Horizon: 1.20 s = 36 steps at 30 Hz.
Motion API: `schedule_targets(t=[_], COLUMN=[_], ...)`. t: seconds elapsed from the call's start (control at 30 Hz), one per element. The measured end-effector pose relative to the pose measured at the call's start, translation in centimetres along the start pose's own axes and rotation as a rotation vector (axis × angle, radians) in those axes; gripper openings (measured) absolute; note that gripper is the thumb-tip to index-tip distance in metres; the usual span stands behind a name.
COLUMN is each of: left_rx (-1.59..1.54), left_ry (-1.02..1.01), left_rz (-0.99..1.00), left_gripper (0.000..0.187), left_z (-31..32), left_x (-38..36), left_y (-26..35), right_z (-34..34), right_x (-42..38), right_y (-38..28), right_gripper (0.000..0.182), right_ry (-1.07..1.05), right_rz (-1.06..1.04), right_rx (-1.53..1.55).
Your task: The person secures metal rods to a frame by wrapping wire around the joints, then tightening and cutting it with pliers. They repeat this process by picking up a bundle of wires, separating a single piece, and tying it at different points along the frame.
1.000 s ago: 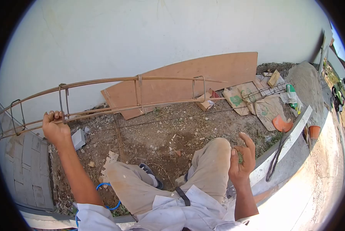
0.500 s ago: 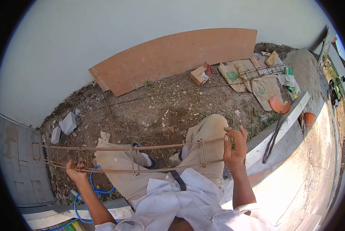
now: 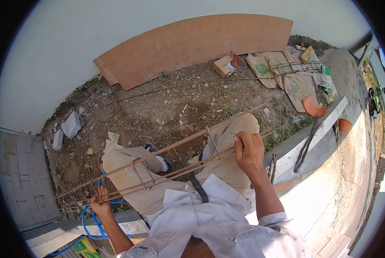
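Observation:
A long frame of thin rusty steel bars (image 3: 171, 148) with wire stirrups (image 3: 213, 142) lies slanted across the lap, its right end higher than its left. My left hand (image 3: 101, 202) is closed round the bars near the frame's left end. Above the right knee, my right hand (image 3: 249, 151) has thumb and fingertips pinched on a small thin piece, perhaps wire, beside the frame. Whether that hand touches the bars is unclear.
A curved plywood sheet (image 3: 192, 49) leans on the wall. Around lie an open cardboard box (image 3: 225, 66), paper sacks (image 3: 296, 88), white blocks (image 3: 71, 125), blue hose (image 3: 98, 228), an orange bowl-like piece (image 3: 312, 107) and black wires (image 3: 305, 148) on a concrete ledge (image 3: 282, 165).
The frame has tilted, right end up, left end down. My left hand has moved slightly right and down with it. My right hand has shifted left and gone from spread fingers to a pinch.

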<state>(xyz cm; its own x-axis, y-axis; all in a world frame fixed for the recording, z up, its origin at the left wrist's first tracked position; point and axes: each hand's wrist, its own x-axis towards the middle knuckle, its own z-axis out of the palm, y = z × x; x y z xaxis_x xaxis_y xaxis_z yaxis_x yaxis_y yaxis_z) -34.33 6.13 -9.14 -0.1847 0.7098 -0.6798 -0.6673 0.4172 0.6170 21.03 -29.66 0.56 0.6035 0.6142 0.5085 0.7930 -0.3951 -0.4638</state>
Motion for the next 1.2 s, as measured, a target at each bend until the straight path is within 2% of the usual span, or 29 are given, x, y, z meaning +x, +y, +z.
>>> schedule_targets(t=[0.17,0.4,0.5,0.6,0.7,0.73,0.83,0.97,1.07,1.17,1.2], left_rx=[0.121,0.353,0.357,0.442,0.567,0.566,0.587,0.660,1.189,2.084,1.979], left_ry=[-0.057,-0.087,-0.170,-0.183,-0.227,-0.281,-0.352,-0.251,-0.128,-0.233,-0.308], left_rz=[-0.023,0.093,0.047,0.063,0.082,0.057,0.061,0.096,0.105,0.535,0.604], left_gripper=[0.049,0.046,0.036,0.018,0.009,0.017,0.008,0.020,0.029,0.030,0.029], left_z=[-0.5,0.9,2.9,4.3,4.9,4.7,5.1,6.3,8.7,12.7,15.4], left_x=[-2.2,-2.7,-3.1,-2.6,-3.7,-3.8,-5.1,-6.0,-10.1,-15.6,-18.9], left_y=[0.2,0.0,-0.4,-1.4,-2.2,-2.1,-3.2,-3.3,-0.6,0.3,-1.3], right_z=[0.5,-0.2,-0.4,-1.0,-1.6,-1.8,-2.4,-1.8,-1.5,-1.2,-1.2], right_x=[0.0,-2.4,-2.7,-2.8,-3.3,-3.5,-3.9,-4.7,-4.9,-5.0,-5.2], right_y=[0.0,0.9,2.1,3.0,3.3,3.3,4.5,5.8,6.1,6.3,6.4], right_gripper=[0.010,0.008,0.007,0.006,0.006,0.006,0.008,0.008,0.008,0.009,0.009], right_ry=[-0.019,0.056,0.128,0.140,0.140,0.135,0.196,0.157,0.145,0.186,0.188], right_rz=[0.006,0.120,0.190,0.207,0.225,0.234,0.270,0.333,0.308,0.391,0.386], right_rx=[0.021,-0.065,-0.101,-0.133,-0.152,-0.161,-0.146,-0.116,-0.121,-0.041,-0.041])
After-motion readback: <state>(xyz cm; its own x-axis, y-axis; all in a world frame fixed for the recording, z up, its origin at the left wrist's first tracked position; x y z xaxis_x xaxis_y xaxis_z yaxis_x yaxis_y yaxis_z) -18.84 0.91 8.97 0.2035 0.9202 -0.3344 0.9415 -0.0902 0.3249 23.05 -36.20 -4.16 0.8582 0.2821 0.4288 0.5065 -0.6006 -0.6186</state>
